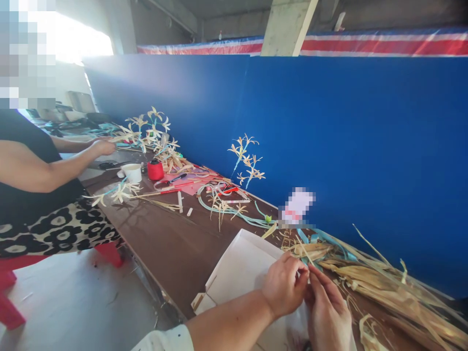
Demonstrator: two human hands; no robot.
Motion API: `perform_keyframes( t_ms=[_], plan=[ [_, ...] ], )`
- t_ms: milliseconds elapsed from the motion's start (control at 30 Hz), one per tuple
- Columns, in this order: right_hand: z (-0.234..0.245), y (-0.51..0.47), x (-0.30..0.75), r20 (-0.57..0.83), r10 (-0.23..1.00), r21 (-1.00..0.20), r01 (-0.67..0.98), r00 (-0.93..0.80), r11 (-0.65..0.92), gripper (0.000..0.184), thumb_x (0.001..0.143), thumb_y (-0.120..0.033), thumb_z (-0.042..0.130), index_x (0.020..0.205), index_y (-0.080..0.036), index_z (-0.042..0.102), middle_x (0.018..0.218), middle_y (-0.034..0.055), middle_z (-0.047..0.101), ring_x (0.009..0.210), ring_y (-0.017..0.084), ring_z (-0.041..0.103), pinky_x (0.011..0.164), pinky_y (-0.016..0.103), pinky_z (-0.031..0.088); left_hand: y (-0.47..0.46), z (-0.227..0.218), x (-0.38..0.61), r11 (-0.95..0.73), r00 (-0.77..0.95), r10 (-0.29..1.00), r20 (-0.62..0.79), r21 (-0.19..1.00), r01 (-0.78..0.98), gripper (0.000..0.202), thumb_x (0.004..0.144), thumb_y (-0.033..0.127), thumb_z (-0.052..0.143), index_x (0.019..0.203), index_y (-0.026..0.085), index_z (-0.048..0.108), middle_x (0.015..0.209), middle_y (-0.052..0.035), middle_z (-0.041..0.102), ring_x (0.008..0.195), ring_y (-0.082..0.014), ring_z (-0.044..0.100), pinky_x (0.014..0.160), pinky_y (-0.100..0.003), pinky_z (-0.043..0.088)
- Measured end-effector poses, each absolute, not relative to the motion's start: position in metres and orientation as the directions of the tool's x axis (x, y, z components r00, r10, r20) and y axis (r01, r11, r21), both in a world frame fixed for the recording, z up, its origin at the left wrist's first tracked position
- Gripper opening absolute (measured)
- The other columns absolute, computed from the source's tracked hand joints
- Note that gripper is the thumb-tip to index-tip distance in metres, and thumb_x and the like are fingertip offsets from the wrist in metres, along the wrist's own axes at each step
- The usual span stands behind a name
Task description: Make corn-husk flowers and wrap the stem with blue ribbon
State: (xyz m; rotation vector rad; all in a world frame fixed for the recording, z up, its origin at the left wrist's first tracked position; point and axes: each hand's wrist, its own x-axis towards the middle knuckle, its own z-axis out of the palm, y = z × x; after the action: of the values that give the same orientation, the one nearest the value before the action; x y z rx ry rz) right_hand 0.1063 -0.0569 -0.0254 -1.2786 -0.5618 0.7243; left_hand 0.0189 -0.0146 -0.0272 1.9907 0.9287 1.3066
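My left hand [286,283] and my right hand [328,306] meet above a white cardboard box piece [239,268] near the table's front. The fingertips of both are pinched together, almost touching. Whatever lies between them is too small or too hidden to name. Just beyond and to the right of the fingers spreads a heap of dried, straw-coloured husks [380,287], with light-blue ribbon [338,246] among it. Pale flower sprays on blue-wrapped stems [239,153] stand farther back, against the blue partition.
On the brown table [164,243] are a red thread spool [155,169], a white cup [132,173], coiled pale-blue tubing [234,212] and a loose flower spray [122,191]. At left, a co-worker's hand [103,146] reaches toward more flowers [141,131]. A blue partition [351,146] runs along the back.
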Motion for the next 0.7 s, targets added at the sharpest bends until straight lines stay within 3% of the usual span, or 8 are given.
perform_keyframes(
  t_ms=[367, 567, 700],
  plan=[
    [-0.0276, -0.0565, 0.1081, -0.045, 0.76, -0.973, -0.201, 0.649, 0.114, 0.044, 0.066, -0.04, 0.075, 0.104, -0.02, 0.066, 0.097, 0.0042, 0.069, 0.081, 0.017, 0.065, 0.063, 0.021, 0.052, -0.018, -0.0181, 0.015, -0.584, 0.29, 0.804, 0.519, 0.78, 0.222, 0.015, 0.085, 0.021, 0.045, 0.089, 0.017, 0.059, 0.089, -0.007, 0.061, 0.086, -0.0183, 0.058, 0.077, -0.03, 0.049],
    [-0.0249, -0.0564, 0.1077, -0.053, 0.726, -0.992, -0.122, 0.686, 0.043, 0.046, 0.063, -0.042, 0.077, 0.101, -0.02, 0.067, 0.082, 0.0019, 0.069, 0.062, 0.012, 0.06, 0.052, 0.019, 0.049, -0.0192, -0.0192, 0.0151, -0.598, 0.287, 0.795, 0.534, 0.772, 0.217, 0.016, 0.083, 0.019, 0.046, 0.091, 0.017, 0.059, 0.088, -0.0079, 0.061, 0.083, -0.0186, 0.059, 0.074, -0.03, 0.05],
    [-0.0208, -0.0582, 0.1063, -0.035, 0.719, -0.991, -0.114, 0.694, 0.062, 0.045, 0.062, -0.042, 0.077, 0.1, -0.02, 0.068, 0.086, 0.0025, 0.069, 0.068, 0.013, 0.06, 0.056, 0.018, 0.05, -0.0194, -0.0208, 0.0162, -0.609, 0.286, 0.787, 0.546, 0.763, 0.219, 0.017, 0.083, 0.02, 0.047, 0.094, 0.017, 0.06, 0.088, -0.008, 0.061, 0.085, -0.019, 0.059, 0.075, -0.031, 0.05]
  ],
)
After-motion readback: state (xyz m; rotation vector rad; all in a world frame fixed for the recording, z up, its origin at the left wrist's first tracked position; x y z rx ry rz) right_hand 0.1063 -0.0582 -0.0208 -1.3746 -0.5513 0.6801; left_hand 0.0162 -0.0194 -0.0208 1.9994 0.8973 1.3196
